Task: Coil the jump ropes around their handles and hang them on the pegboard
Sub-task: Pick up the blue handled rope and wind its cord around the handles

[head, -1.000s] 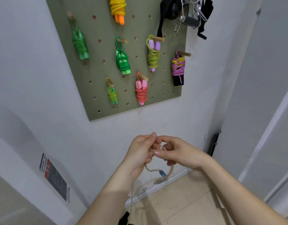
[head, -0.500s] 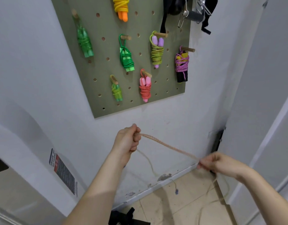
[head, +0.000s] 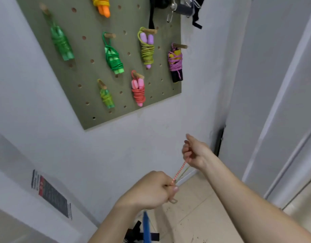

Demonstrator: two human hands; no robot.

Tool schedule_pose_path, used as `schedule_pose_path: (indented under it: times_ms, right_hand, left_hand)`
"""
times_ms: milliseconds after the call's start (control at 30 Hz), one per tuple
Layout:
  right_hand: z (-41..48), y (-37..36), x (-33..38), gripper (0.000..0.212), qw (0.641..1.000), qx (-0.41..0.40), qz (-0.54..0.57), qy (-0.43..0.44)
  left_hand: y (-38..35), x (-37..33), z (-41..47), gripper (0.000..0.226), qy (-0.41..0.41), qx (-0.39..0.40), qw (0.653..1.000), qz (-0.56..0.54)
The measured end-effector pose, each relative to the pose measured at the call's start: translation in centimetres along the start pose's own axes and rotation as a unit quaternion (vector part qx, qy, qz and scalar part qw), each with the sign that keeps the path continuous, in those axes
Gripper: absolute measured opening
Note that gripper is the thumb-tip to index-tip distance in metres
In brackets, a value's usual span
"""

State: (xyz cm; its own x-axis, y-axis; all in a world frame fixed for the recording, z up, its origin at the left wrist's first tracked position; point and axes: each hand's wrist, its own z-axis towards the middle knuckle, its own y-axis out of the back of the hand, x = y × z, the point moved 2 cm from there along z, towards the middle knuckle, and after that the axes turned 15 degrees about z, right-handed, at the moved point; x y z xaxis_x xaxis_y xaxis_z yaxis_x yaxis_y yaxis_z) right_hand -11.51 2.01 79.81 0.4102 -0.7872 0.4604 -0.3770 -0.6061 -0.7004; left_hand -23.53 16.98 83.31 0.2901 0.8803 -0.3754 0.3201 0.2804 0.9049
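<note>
Jump rope (head: 180, 171), pink braid: a short taut span between the two hands, low before the wall and below the pegboard (head: 81, 71).
- Left hand (head: 151, 188): clenched round the rope.
- Right hand (head: 195, 152): pinching it, just above the left.
- Change: the hands were spread wide half a second ago and are now near.
- Blue handle (head: 146, 227): blurred, dangling below the left hand.
- Judgement: coiling barely begun, hanging still to come.

White walls (head: 46, 130), beige tiled floor (head: 200, 216)
</note>
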Motion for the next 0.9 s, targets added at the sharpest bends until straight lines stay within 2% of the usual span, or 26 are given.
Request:
schedule_pose_path:
  times_ms: [67,100,167,267,367,400,467,533,600,700,767,900]
  right_hand:
    - [0.4,1.3,1.1,0.037,0.997,-0.044,-0.047,0.05]
    - [0.1,1.5,1.4,0.041,0.994,-0.038,-0.079,0.062]
    - [-1.4,1.0,1.5,0.043,0.986,0.031,-0.152,0.061]
    - [-5.0,-0.8,0.1,0.036,0.945,0.168,-0.279,0.021]
    - [-7.5,-1.9,-1.9,0.036,0.915,0.268,-0.3,-0.031]
    - [-8.0,-2.1,-2.1,0.037,0.912,0.28,-0.299,-0.036]
    - [-8.3,-2.3,-1.7,0.038,0.904,0.286,-0.316,-0.019]
    - [-8.4,-2.5,-0.2,0.037,0.882,0.293,-0.37,-0.002]
    - [-8.5,-2.8,1.8,0.033,0.842,0.31,-0.441,-0.004]
    - [-8.5,-3.8,4.8,0.037,0.781,0.345,-0.521,0.011]
    - [-7.6,-4.6,7.2,0.037,0.776,0.332,-0.53,0.08]
    - [-4.2,-4.7,12.0,0.027,0.799,0.265,-0.496,0.214]
  left_hand:
    - [0.2,1.0,-0.4,0.028,0.015,-0.049,0.998,-0.037]
    - [0.5,1.4,-0.6,0.023,0.017,-0.074,0.995,-0.061]
    - [1.4,1.8,-0.7,0.01,0.02,-0.11,0.985,-0.134]
    - [3.2,1.8,-0.8,0.021,-0.002,-0.095,0.961,-0.258]
    - [4.8,0.6,-0.1,0.024,-0.034,-0.104,0.933,-0.344]
    - [5.2,0.4,0.4,0.024,-0.029,-0.131,0.934,-0.331]
    - [5.7,0.1,1.4,0.028,-0.005,-0.2,0.951,-0.238]
    - [6.4,0.3,2.4,0.037,0.009,-0.224,0.963,-0.147]
    - [6.7,0.7,3.5,0.042,-0.002,-0.157,0.977,-0.147]
    - [6.2,0.3,4.9,0.027,-0.054,-0.036,0.969,-0.24]
    - [5.7,0.4,6.2,0.035,-0.045,-0.035,0.971,-0.233]
    - [5.8,1.9,10.1,0.043,0.009,-0.112,0.976,-0.186]
